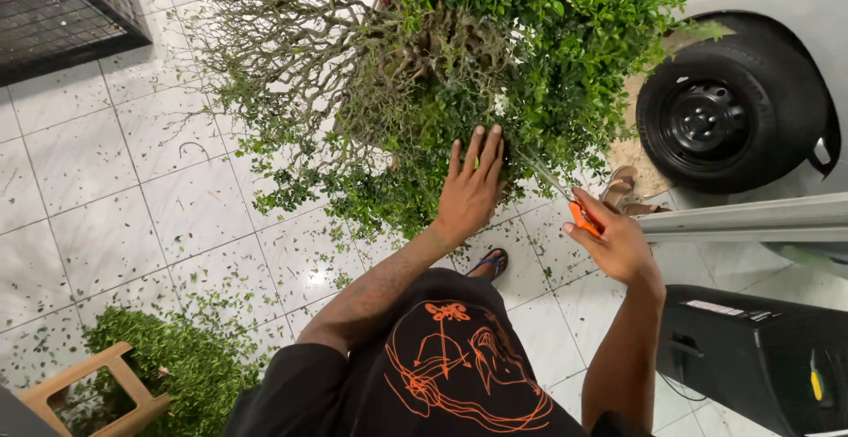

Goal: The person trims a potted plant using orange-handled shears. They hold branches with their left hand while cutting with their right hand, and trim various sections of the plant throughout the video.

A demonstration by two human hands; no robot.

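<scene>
Orange-handled shears (565, 200) gripped in right hand (614, 241), blades angled up-left into shrub (495, 66), left hand (473, 185) flat, open

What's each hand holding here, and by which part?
The right hand grips scissors by their orange handles. The left hand holds nothing; it rests flat on the bush.

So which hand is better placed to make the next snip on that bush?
The right hand: it holds the orange-handled shears, blades pointing into the green foliage. The left hand lies flat on the leaves, holding no tool.
</scene>
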